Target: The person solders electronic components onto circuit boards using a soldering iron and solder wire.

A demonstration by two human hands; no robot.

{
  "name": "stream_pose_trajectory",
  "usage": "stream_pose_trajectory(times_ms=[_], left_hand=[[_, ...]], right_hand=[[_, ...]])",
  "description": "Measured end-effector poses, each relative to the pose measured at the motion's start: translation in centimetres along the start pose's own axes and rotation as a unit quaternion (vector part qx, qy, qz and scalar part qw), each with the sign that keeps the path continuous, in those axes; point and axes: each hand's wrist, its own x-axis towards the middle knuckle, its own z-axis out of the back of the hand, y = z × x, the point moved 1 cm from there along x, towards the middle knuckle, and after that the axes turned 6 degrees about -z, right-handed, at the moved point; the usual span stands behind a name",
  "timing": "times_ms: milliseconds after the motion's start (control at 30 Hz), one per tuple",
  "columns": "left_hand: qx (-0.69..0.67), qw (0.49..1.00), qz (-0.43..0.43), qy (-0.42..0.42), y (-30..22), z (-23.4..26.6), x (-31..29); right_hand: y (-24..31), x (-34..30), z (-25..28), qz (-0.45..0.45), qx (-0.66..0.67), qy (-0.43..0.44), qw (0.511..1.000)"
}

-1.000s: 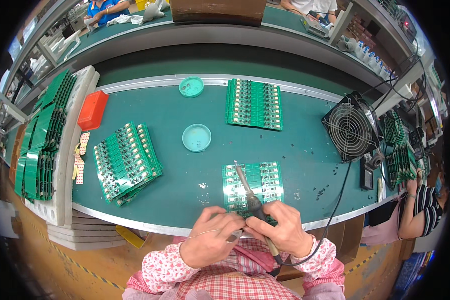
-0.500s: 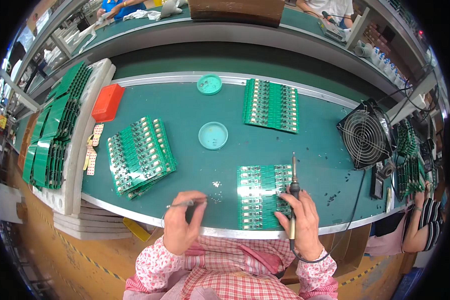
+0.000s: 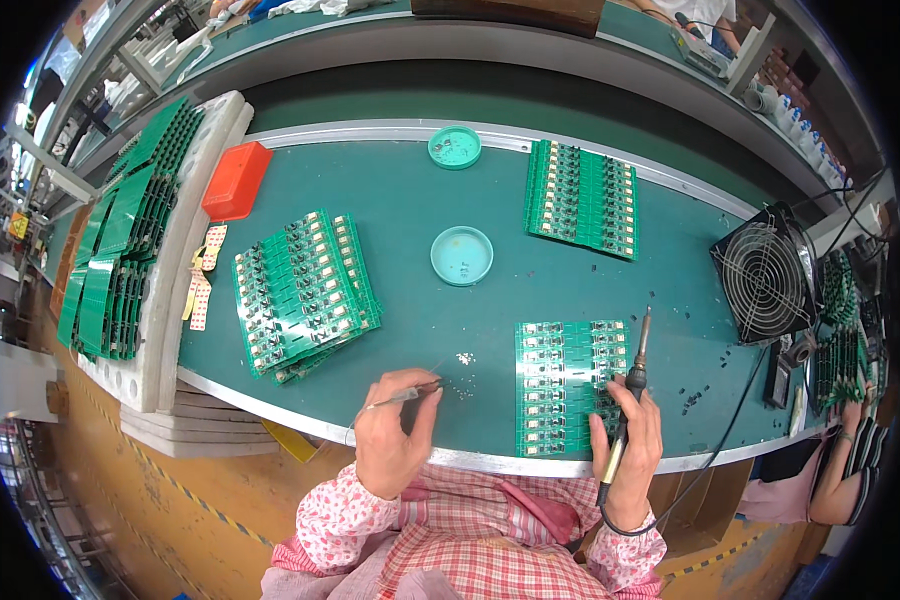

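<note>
My right hand point(image 3: 632, 440) is closed around the handle of a soldering iron point(image 3: 638, 378), whose tip points away from me, right of a green circuit board point(image 3: 555, 385). Its fingers rest at the board's right side, near the bench's front edge. My left hand point(image 3: 395, 425) pinches a thin pen-like tool point(image 3: 400, 396) with a fine wire at its back; the exact kind is unclear. Just beyond these fingertips lie small white parts point(image 3: 465, 358), scattered on the green bench top point(image 3: 400, 190).
To the left are stacked boards point(image 3: 300, 295), a red box point(image 3: 237, 180) and a foam rack of boards point(image 3: 135, 215). Two round dishes point(image 3: 461, 256) point(image 3: 455, 147) and more boards point(image 3: 582, 200) stand farther back. A fan point(image 3: 765, 275) and the iron's cord point(image 3: 725, 430) are at right.
The whole view has shifted, so the bench things appear farther right. The soldering iron now leans more to the right, its tip farther from the board. My left hand keeps its pinch.
</note>
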Motion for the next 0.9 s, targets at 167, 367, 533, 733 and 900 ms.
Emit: stream_pose_trajectory(times_ms=[167,367,533,733,900], left_hand=[[-0.001,1.0,0.005,-0.01,-0.16,-0.1,0.0],[0.01,1.0,0.006,-0.015,-0.08,-0.07,-0.12],[0.008,1.0,0.018,-0.017,-0.28,-0.03,-0.16],[0.021,0.999,0.009,-0.022,-0.21,-0.18,-0.21],[0.021,0.999,0.009,-0.023,-0.17,-0.24,-0.21]], right_hand=[[-0.04,-0.11,-0.04,-0.003,-0.005,-0.009,1.0],[0.12,-0.05,0.02,-0.006,0.003,-0.012,1.0],[-0.03,-0.13,0.04,-0.001,0.002,-0.016,1.0],[-0.14,-0.17,-0.03,0.002,-0.003,-0.018,1.0],[-0.07,-0.14,-0.02,0.001,-0.001,-0.018,1.0]])
